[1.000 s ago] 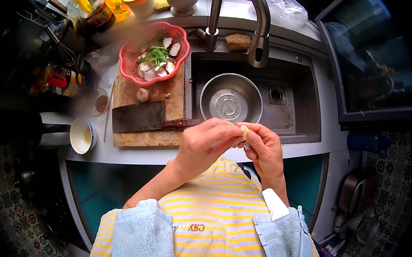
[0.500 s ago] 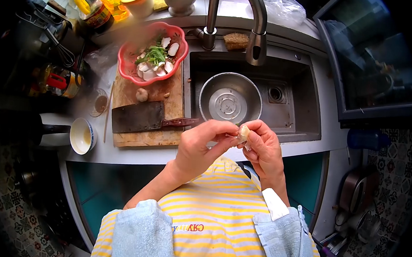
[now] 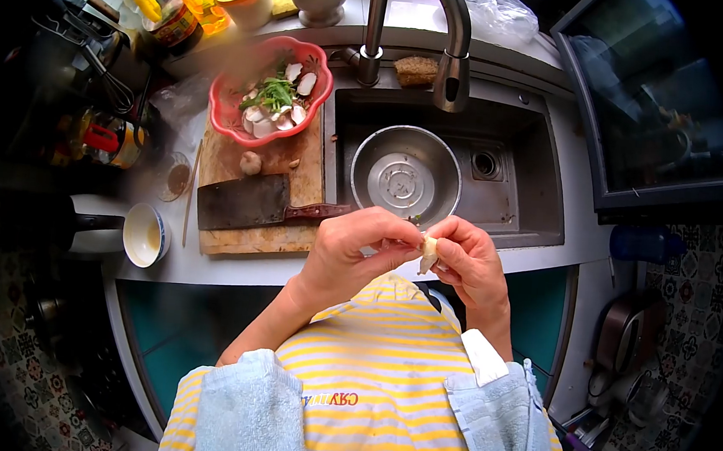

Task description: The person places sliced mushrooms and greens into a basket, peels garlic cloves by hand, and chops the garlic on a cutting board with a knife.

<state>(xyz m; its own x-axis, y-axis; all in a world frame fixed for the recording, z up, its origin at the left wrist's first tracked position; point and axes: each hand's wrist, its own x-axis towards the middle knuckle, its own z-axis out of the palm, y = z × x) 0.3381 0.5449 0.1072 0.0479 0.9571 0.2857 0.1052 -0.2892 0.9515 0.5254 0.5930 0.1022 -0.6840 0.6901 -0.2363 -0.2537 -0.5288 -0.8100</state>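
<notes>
A pale garlic clove (image 3: 430, 248) with loose papery skin hanging below it is held between both hands, in front of the sink. My right hand (image 3: 474, 265) is closed, gripping the clove between thumb and fingers. My left hand (image 3: 352, 246) pinches at the clove's near side, its fingertips touching it. Just beyond the hands, a round metal basin (image 3: 407, 178) stands in the sink (image 3: 518, 205). To the left, a cleaver (image 3: 246, 202) lies on the wooden cutting board (image 3: 243, 244), with a garlic bulb (image 3: 250, 163) and a small clove-like piece (image 3: 294, 163) above it.
A red bowl (image 3: 326, 97) of greens and white pieces rests on the board's far end. The faucet (image 3: 454, 64) arches over the sink. Left of the board are a chopstick-like stick (image 3: 192, 182) and a small white bowl (image 3: 144, 235). Bottles (image 3: 173, 20) line the back.
Both hands have shifted slightly down and right. The garlic clove has turned and dropped a little, with more loose skin now hanging beneath it. A dark speck shows above the fingers.
</notes>
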